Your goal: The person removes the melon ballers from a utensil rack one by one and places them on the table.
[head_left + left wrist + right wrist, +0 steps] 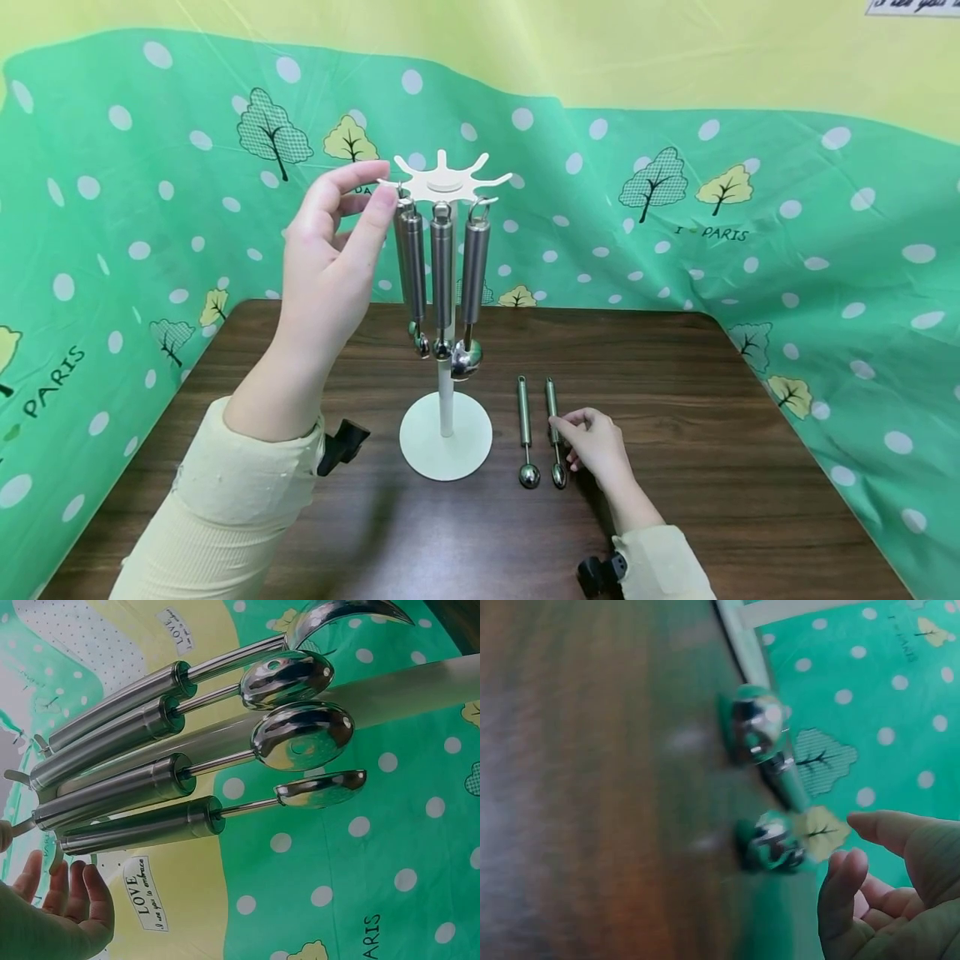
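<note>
In the head view, a white stand [446, 452] with a star-shaped top holds several hanging steel scoops [473, 267]. My left hand [330, 242] is at its top left, thumb and index finger pinching the end of a prong. The left wrist view shows the hanging scoops [139, 795] side by side, with the left hand [64, 915] beside their looped ends. Two scoops lie on the table. My right hand [596, 446] is at the right-hand scoop [552, 404], fingertips by its handle. In the right wrist view, the thumb and fingers of that hand [889, 889] are apart.
The other loose scoop [524, 417] lies between the stand's round base and the right-hand scoop. Under everything is a dark wooden table [712, 467]. A green and yellow patterned cloth [585, 200] hangs behind and at the sides.
</note>
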{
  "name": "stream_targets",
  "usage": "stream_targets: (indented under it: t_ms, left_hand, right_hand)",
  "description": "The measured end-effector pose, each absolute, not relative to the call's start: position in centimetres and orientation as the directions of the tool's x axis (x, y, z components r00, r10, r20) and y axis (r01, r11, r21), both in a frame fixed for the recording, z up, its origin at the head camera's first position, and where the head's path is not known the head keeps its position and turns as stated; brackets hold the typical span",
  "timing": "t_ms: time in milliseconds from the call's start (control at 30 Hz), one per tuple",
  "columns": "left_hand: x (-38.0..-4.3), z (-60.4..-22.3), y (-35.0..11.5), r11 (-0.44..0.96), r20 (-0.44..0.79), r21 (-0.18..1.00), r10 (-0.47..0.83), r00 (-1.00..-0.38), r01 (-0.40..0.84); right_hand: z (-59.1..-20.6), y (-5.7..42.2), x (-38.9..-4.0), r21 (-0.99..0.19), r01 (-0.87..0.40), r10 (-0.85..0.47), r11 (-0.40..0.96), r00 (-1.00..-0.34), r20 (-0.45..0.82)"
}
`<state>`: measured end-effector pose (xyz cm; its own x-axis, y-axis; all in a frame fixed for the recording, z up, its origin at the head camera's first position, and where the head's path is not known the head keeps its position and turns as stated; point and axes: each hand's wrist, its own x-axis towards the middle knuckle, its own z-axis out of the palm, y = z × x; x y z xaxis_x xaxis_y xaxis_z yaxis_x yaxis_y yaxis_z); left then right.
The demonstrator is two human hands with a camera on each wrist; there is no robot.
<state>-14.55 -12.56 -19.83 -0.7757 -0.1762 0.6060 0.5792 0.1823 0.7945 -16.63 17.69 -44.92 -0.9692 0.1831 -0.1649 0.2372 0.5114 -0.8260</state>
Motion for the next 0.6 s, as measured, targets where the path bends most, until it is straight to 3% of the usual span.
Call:
stream_targets:
  t_ms: [600]
  left_hand:
    - [-14.4, -19.8, -12.5, 0.201, 0.614, 0.788, -0.179, -0.769, 0.582]
  right_hand:
    - [-37.6, 14.7, -16.4, -0.934, 0.016, 0.087, 0.356, -0.996, 0.016]
